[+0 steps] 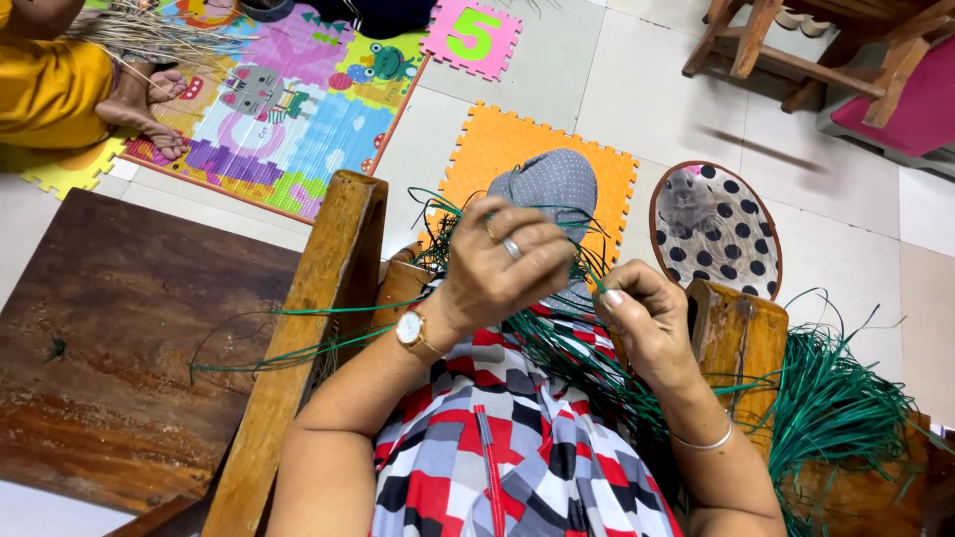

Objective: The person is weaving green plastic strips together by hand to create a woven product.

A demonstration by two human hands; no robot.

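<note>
Green strands [557,343], thin and stiff, fanned between both hands above the lap and trailing off to either side. Left hand [502,264] curled shut on a pinch of those strands, ring and wristwatch showing, raised just in front of a grey dotted rounded form [552,184] that seems to carry the weave; how the strands meet that form hidden behind the fingers. Right hand [642,318], just right of the strands' crossing, fingers folded together around a thicker bunch running down toward the lap. Likely trouble: a strand slipping from the left pinch and springing loose, given the stiffness and the small grip; loose ends to the left snagging on the wooden chair arm [308,328] beside the strands; tangling in the big green bundle [831,413] heaped right of the strands, past the other wooden arm [741,333], should a pull draw several at once. Checked red, grey and black garment [497,438] directly below the strands, a possible catch for fallen ends. Farther out: dark wooden table [119,348] left of the strands, orange foam mat [497,149] beyond them, colourful play mat [288,109] and another person's bare feet [149,109] far upper left, spotted round mat [716,229] to the upper right.
</note>
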